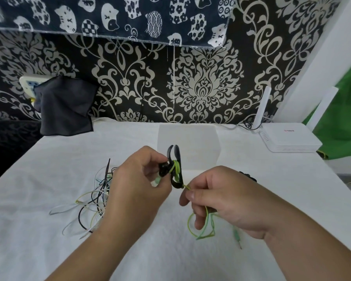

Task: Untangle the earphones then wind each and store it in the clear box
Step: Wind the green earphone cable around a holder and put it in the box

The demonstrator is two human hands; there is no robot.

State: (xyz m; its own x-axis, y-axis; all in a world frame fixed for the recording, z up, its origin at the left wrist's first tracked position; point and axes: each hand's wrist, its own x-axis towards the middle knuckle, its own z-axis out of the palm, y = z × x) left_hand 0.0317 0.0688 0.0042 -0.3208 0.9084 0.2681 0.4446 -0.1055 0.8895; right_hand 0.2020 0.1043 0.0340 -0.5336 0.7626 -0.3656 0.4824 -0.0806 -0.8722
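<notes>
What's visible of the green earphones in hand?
The green earphones have a thin yellow-green cord and two black plastic-looking ear hooks pointing up. A few turns of cord wrap the hooks. The left hand pinches the buds; the right hand pinches the cord just beside them. The rest hangs in loose loops under the right hand, its green plug lying on the white cloth.

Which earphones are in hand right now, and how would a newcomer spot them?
On the white-covered table, just in front of the clear box, the left hand grips black ear-hook earphones while the right hand pinches their cable. Unlike the tangle of white and black cables lying to the left, this set is held up and has bright green cable wrapped round its hooks.
</notes>
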